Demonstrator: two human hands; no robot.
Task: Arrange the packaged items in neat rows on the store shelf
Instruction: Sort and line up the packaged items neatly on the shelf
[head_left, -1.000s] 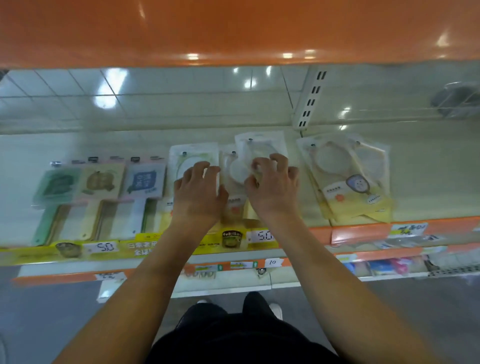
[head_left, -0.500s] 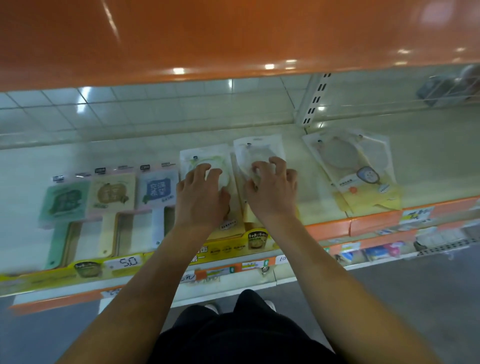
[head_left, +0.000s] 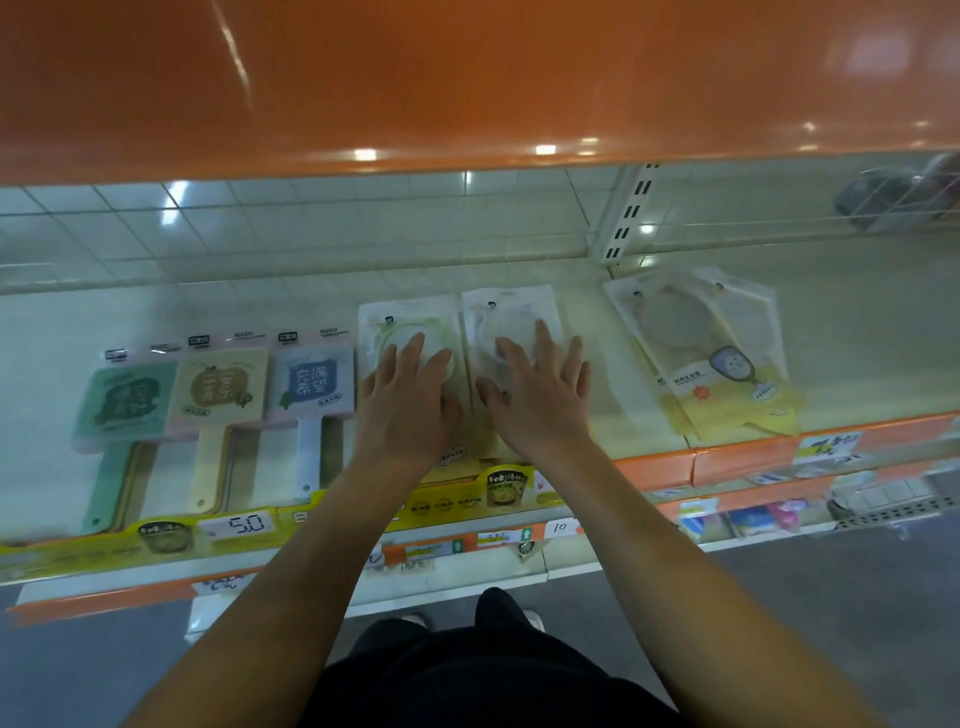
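Forearms reach from the lower frame up to the shelf edge (head_left: 654, 465), an orange lip carrying yellow price strips (head_left: 244, 525). Just beyond that lip, both hands lie flat on product. The left hand (head_left: 408, 400) rests with fingers straight and slightly spread on a clear packet (head_left: 410, 322) with a pale round item inside. The right hand (head_left: 540, 395), fingers likewise straight and fanned, presses on the neighbouring clear packet (head_left: 511, 312). Neither hand grips anything. The two packets sit side by side, edges nearly touching, roughly square to the shelf front.

To the left, three handled items in card sleeves form a row: green (head_left: 124, 400), tan (head_left: 221, 387) and blue-and-white (head_left: 317, 382), close together with handles pointing forward. To the right, well apart from the hands, a stack of similar packets (head_left: 701, 353) lies skewed, with yellow card at its near end. Further back stand the pale rear panel and a slotted upright (head_left: 628, 213); an orange shelf (head_left: 467, 78) overhangs above.

Assessment: the packets appear light, thin and glossy, so likely to slide under flat palms and to flex if lifted by one corner. Handling by both long edges, or pushing with flat fingers, looks soundest. The skewed stack seemingly remains to be straightened.
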